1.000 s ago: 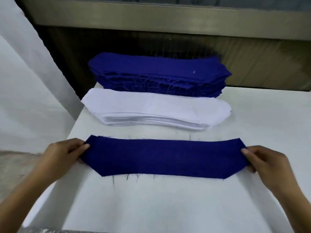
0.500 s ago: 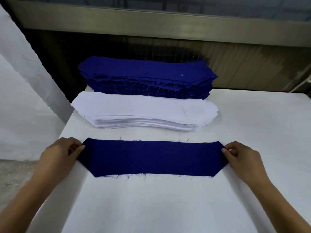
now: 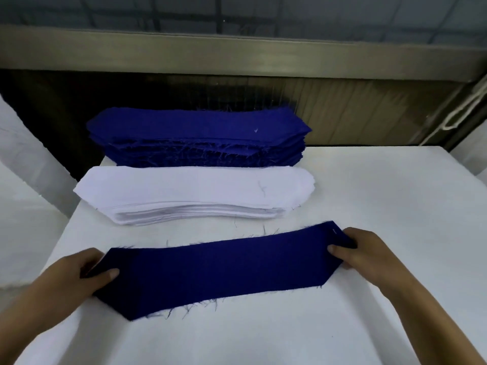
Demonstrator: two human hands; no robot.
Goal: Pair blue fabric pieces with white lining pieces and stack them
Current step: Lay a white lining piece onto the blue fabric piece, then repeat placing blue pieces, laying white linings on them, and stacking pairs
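Blue piece has shifted nearer me and skewed, right end farther off. My left hand and right hand each pinch one end, thumb on top. Piece sits at table front, before white stack and blue stack

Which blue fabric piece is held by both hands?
The single blue piece in front; left hand and right hand hold its ends. The blue stack lies behind the white pile.

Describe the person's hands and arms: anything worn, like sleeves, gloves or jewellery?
The left hand and right hand are bare: no gloves, rings, watch or bands visible. The left forearm and right forearm are uncovered to the frame edge; no sleeve shows.
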